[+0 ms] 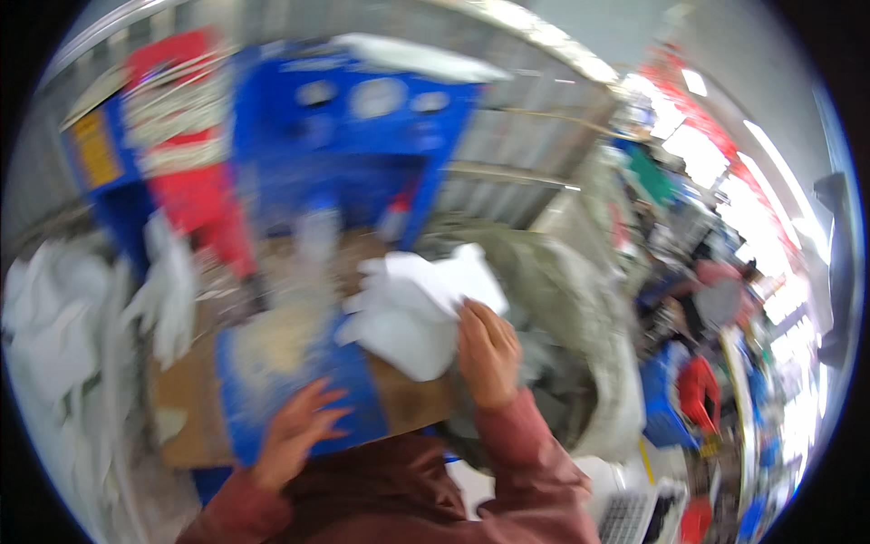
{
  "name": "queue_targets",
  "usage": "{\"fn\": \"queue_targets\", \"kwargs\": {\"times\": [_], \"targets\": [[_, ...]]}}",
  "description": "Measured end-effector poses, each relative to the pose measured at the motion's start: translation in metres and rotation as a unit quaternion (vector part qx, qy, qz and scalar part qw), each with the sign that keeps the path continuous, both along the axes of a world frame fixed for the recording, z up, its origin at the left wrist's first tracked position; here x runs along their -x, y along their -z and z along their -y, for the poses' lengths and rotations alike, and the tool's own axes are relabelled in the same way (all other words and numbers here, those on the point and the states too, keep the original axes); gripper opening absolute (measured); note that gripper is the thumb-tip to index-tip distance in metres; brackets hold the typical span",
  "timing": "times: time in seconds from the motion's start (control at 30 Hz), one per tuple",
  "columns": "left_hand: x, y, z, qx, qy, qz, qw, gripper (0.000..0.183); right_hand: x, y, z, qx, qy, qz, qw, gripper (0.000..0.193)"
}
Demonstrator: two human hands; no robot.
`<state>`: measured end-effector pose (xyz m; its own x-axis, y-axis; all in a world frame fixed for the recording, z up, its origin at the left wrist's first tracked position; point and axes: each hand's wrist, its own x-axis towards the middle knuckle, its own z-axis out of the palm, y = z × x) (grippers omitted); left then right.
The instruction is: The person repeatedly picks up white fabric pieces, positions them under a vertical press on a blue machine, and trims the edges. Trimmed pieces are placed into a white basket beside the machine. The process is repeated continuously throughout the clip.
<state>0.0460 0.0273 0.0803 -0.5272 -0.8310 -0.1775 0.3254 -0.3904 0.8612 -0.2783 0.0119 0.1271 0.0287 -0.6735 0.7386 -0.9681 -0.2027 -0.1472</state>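
My right hand [489, 352] pinches the edge of a thin white sheet piece [417, 313] with an irregular outline, held above the right side of the work table. Over the near edge of the blue work surface [358, 399], my left hand [297, 428] is spread, with nothing in its fingers. A pale, worn patch [281, 344] covers the middle of that blue surface. Behind it stands a blue machine [362, 181] with a red arm [186, 136] wrapped in pale cord. Motion blur hides finer detail.
White sheet pieces [54, 317] hang in a heap at the left. A large greenish-grey sack [562, 308] stands open close to my right arm. Brown board [186, 408] edges the table. Further right are a blue bin [666, 399] and a red container [698, 394] amid clutter.
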Motion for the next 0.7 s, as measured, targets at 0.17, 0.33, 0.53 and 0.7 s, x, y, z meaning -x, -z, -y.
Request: {"fn": "queue_targets", "kwargs": {"times": [0.17, 0.33, 0.53, 0.7], "targets": [[0.027, -0.002, -0.004, -0.070, -0.102, -0.046, 0.991, 0.050, -0.126, 0.009, -0.058, -0.125, -0.262, 0.006, 0.957, 0.025], [-0.029, 0.003, -0.006, -0.020, -0.237, -0.007, 0.971, 0.049, -0.140, 0.008, -0.049, -0.088, -0.281, 0.075, 0.953, 0.036], [-0.105, -0.002, -0.016, -0.041, -0.180, 0.032, 0.982, 0.063, -0.144, 0.036, -0.007, -0.390, -0.200, 0.619, 0.652, 0.044], [-0.137, -0.004, -0.017, -0.008, -0.166, 0.095, 0.982, 0.061, -0.168, 0.058, 0.011, -0.392, -0.319, 0.645, 0.573, 0.032]]}}
